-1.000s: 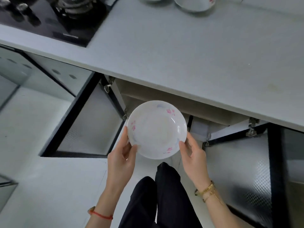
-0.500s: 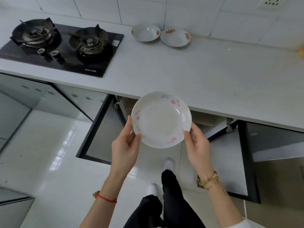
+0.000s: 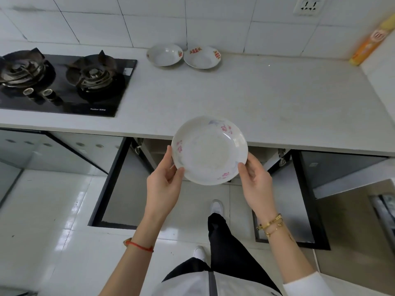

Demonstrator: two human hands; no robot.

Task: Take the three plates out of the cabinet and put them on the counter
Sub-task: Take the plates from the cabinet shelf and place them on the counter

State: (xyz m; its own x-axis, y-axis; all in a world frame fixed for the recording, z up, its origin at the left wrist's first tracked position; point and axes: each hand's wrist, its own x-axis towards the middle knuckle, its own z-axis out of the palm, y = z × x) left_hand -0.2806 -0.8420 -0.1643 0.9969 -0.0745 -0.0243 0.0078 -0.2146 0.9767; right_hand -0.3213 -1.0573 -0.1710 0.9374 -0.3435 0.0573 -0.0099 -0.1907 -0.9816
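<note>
- Plates, three in all, told here from left to right across the head view.
- Far left: black gas hob point(image 3: 62, 82) with two burners, set into the white tabletop point(image 3: 267, 99).
- Below it: left cabinet door point(image 3: 111, 180) swung open over the tiled floor.
- Near the back wall, just right of the hob: plain-rimmed plate point(image 3: 164, 54) resting on the tabletop, a small red mark on its right rim.
- Touching or nearly touching it on the right: second plate point(image 3: 202, 57) with red patterns at the rim, also on the tabletop.
- Lower centre: left hand point(image 3: 163, 184) gripping the left rim of the pink-flowered plate point(image 3: 209, 150), thumb on top, fingers curled beneath; red cord on that wrist.
- Pink-flowered plate held level in the air, its far half over the tabletop's front edge, its near half over the open cabinet point(image 3: 156, 150).
- Right of it: right hand point(image 3: 255, 182) pinching the right rim, thumb on top; gold bracelets on that wrist.
- Further right: second cabinet door point(image 3: 303, 201) standing open.
- Far right corner: orange-yellow box point(image 3: 367, 42) leaning against the wall.
- Above it: wall socket point(image 3: 307, 6) on the white tiles.
</note>
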